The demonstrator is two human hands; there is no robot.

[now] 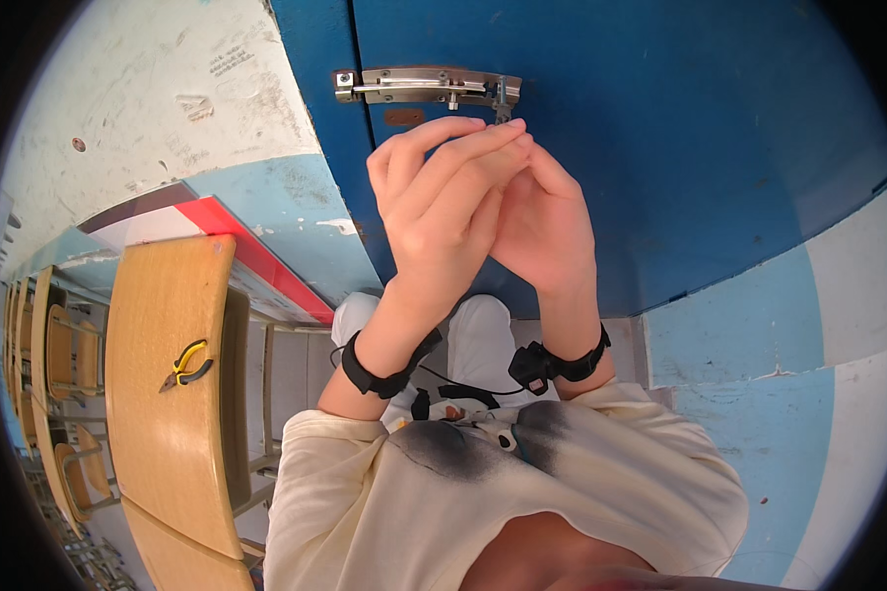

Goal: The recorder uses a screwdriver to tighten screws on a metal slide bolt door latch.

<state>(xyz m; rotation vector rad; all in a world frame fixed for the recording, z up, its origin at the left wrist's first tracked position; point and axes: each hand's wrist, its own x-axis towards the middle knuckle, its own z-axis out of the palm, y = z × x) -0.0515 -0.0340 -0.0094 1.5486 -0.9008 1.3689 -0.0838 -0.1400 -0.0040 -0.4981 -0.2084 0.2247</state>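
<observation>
The metal slide bolt [427, 87] is being reached near the top of the blue door [660, 128], across its left edge. Both the left hand [442, 202] and the right hand [547, 225] are being raised with fingertips pinched at the bolt's right end; whether anything is being gripped cannot be told. The bolt is being judged stiff, hard and smooth, best taken by its small knob
</observation>
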